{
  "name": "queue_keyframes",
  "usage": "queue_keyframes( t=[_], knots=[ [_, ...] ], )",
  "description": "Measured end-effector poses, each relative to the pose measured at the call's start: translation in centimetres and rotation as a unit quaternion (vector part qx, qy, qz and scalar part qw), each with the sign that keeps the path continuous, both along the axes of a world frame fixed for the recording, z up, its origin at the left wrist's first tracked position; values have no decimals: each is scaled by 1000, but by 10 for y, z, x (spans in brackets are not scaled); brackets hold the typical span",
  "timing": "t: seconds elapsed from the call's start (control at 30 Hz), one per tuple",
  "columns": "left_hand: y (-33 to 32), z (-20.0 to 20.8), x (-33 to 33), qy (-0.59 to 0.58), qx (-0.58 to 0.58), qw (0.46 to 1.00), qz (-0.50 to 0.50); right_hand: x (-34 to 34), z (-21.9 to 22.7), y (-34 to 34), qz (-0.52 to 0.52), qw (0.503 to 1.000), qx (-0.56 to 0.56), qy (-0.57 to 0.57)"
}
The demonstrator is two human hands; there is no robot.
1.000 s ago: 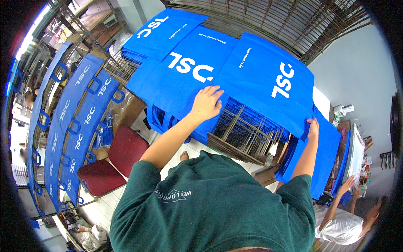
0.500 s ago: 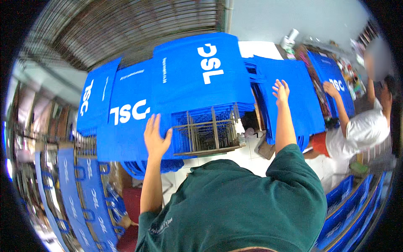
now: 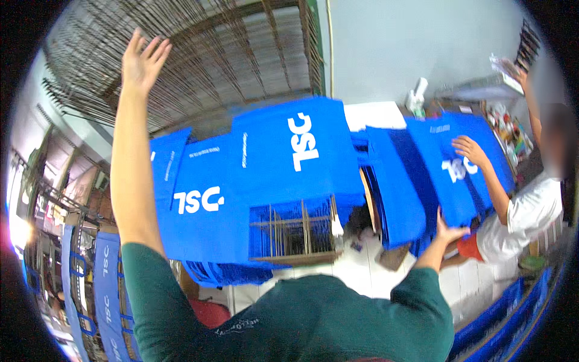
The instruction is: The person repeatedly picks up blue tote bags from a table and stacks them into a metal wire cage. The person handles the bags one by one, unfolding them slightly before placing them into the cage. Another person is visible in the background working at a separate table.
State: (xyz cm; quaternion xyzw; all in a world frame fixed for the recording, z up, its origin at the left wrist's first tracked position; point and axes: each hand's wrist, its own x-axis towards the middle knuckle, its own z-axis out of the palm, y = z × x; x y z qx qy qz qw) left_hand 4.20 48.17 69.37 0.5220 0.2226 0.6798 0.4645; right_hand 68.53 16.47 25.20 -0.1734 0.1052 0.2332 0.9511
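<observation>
My left hand (image 3: 143, 63) is raised high at the upper left, open with fingers spread and nothing in it, in front of a rack of thin rods (image 3: 217, 57). My right hand (image 3: 449, 234) is low at the right, thumb and fingers apart, at the near edge of a blue fabric panel (image 3: 443, 160) with a white print. Whether it touches that edge I cannot tell. Left of this panel hangs a plain blue fabric piece (image 3: 395, 187). Wide blue printed fabric pieces (image 3: 265, 151) lie before me, over a stack of wire frames (image 3: 295, 229).
At the right a co-worker in a white shirt (image 3: 528, 214) has one hand (image 3: 470, 149) over the blue panel. Blue printed pieces hang on racks at lower left (image 3: 108, 289) and lower right (image 3: 500, 314). A white roll (image 3: 417, 96) stands by the wall.
My left hand has risen from the blue fabric to the rod rack. My right hand has come down and right to the panel's near edge. The rod rack shows at a different slant.
</observation>
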Motion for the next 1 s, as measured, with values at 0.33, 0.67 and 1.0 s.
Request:
queue_keyframes(
  t=[0.33,0.67,1.0],
  knots=[
    [111,94,27,-227,-35,973,-7,105,-163,-37,152,948,-257,-106],
    [-54,-51,13,-187,54,976,96,67,116,-88,-52,941,-131,-309],
    [-286,-267,13,-267,-368,886,96,36,285,-34,-348,528,-524,-571]
  ],
)
